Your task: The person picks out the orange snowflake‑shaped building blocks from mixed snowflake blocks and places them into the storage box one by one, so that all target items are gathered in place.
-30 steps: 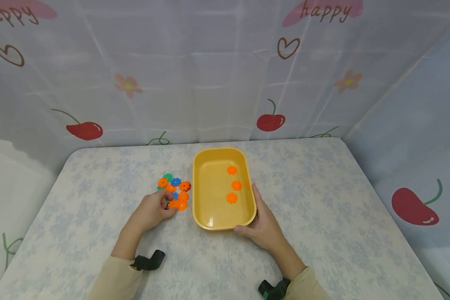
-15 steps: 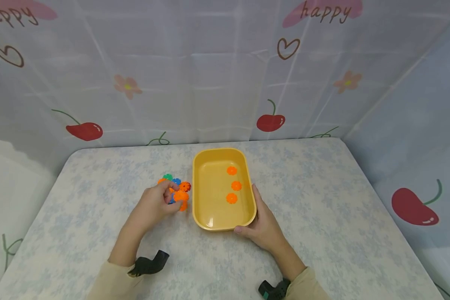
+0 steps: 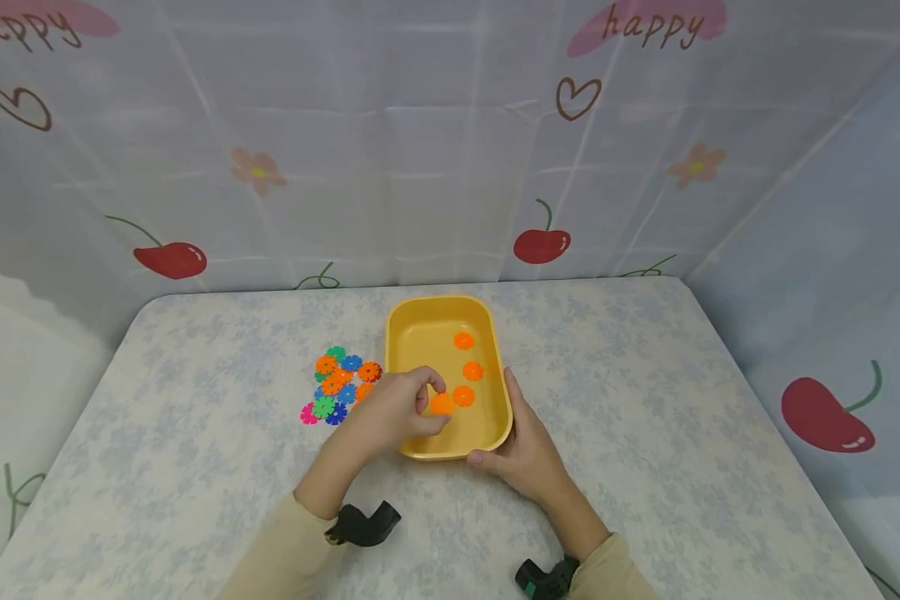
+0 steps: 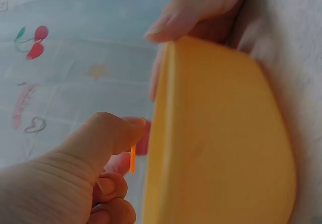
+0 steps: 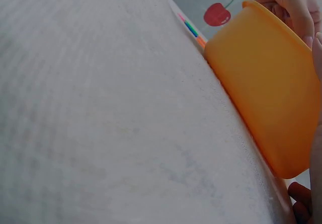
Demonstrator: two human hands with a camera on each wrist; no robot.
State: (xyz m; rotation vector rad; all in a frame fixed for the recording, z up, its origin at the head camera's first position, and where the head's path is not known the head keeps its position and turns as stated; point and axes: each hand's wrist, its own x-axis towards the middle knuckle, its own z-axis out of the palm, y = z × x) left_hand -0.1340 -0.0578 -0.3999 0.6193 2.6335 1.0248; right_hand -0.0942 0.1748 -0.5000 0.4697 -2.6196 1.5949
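A yellow plastic tray (image 3: pixel 450 312) stands on the table with several orange snowflake discs in it, one of them an orange disc (image 3: pixel 472 372) near its right wall. My left hand (image 3: pixel 390 412) is over the tray's left part and pinches another orange snowflake disc (image 3: pixel 442 404) between thumb and finger. The left wrist view shows this held orange disc (image 4: pixel 133 158) edge-on, beside the tray's rim. My right hand (image 3: pixel 528 450) grips the tray at its near right corner, thumb on the front and fingers along the right side; their tips are partly hidden.
Left of the tray lies a loose pile of snowflake discs (image 3: pixel 337 379) in orange, blue, green, pink and red. The patterned tabletop (image 3: pixel 667 433) extends to the right. A printed curtain (image 3: pixel 435 167) hangs behind the table's back edge.
My left hand has picked an orange disc from the pile and carried it right, over the tray. Blue, green and pink discs it covered now show. My right hand and the tray stay put.
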